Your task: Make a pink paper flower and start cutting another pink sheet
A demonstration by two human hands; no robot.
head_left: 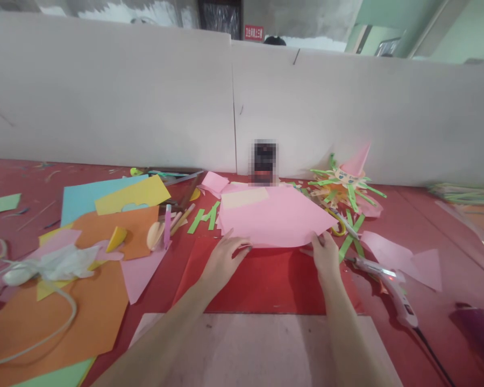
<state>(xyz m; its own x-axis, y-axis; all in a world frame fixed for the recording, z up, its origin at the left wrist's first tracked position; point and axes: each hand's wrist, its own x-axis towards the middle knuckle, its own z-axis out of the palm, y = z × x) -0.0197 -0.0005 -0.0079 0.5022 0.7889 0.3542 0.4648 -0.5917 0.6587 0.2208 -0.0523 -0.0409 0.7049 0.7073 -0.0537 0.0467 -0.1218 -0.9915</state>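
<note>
The pink sheet [278,217] lies just beyond both hands, its near edge spanning the space between them. The right hand [326,255] pinches that edge close to the sheet's right point, thumb on top. The left hand [223,258] is curled at the near left corner, finger and thumb only a little apart; whether they pinch the paper, I cannot tell.

To handle it well, I would keep both grips light and level, so the edge stays straight and the paper doesn't buckle between the hands. Any pull should come evenly from both sides, since thin paper like this probably creases easily. The cream strip [246,197] on its far left part deserves watching (it may be loose, and a tilt could send it sliding). The red sheet [258,279] between the forearms looks like a good flat bed for squaring the edge.

Right of the right hand, the glue gun [387,282] points its tip towards the wrist with a light showing, so that elbow is best kept from swinging outward.
</note>
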